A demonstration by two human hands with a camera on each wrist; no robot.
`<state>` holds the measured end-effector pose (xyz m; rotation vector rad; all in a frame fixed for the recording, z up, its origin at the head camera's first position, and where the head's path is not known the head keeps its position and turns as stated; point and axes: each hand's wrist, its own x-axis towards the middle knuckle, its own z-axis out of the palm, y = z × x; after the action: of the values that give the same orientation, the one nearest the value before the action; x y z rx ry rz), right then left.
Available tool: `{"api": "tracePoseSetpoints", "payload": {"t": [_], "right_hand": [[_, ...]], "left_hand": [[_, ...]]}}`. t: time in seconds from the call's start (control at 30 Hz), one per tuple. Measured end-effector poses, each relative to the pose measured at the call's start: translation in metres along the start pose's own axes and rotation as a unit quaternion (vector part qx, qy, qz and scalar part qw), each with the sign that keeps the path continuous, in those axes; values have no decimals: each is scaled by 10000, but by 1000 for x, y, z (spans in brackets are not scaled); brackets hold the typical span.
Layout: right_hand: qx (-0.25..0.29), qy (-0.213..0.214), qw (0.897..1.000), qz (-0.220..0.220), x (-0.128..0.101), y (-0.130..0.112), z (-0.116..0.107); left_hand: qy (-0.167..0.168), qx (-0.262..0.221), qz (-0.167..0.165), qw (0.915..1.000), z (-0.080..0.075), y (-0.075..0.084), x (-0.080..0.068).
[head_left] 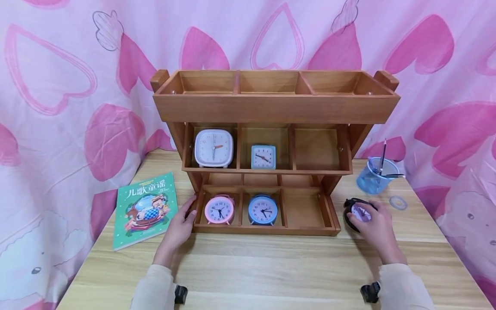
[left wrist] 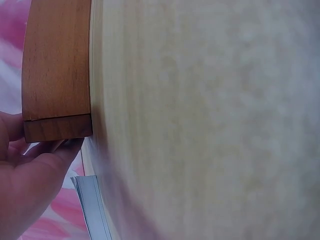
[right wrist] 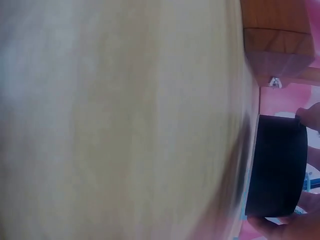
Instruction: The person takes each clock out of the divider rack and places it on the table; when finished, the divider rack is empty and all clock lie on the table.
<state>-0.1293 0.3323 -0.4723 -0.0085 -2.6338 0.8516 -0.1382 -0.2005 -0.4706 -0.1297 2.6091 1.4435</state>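
Observation:
My right hand (head_left: 377, 224) grips a round black alarm clock (right wrist: 277, 167) over the wood-grain table, to the right of a brown wooden shelf (head_left: 277, 110). The clock's pale face points upward, partly covered by the fingers. My left hand (head_left: 180, 226) rests against the shelf's lower left side, its fingers along the wood. A pink alarm clock (head_left: 219, 210) and a blue alarm clock (head_left: 262, 210) stand in the bottom tier's left and middle compartments. The middle tier holds a white rounded-square clock (head_left: 214, 148) at left and a small light-blue square clock (head_left: 263, 156) in the centre.
A green children's book (head_left: 145, 211) lies left of the shelf. On the right stand a blue mesh pen cup (head_left: 373, 181) with pencils and, near it, a clear ring (head_left: 398, 203). A pink heart-patterned curtain (head_left: 248, 34) hangs behind the table (head_left: 271, 267).

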Motion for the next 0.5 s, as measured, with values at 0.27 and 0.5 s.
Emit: {"api": "tracePoseSetpoints", "payload": {"t": [0.27, 0.5], "right_hand": [[-11, -179, 9997, 151, -1, 4, 2], [-28, -43, 9984, 555, 0, -14, 0]], "left_hand": [[27, 21, 21, 10000, 0, -1, -1], [55, 41, 5, 10000, 1, 1, 0]]}}
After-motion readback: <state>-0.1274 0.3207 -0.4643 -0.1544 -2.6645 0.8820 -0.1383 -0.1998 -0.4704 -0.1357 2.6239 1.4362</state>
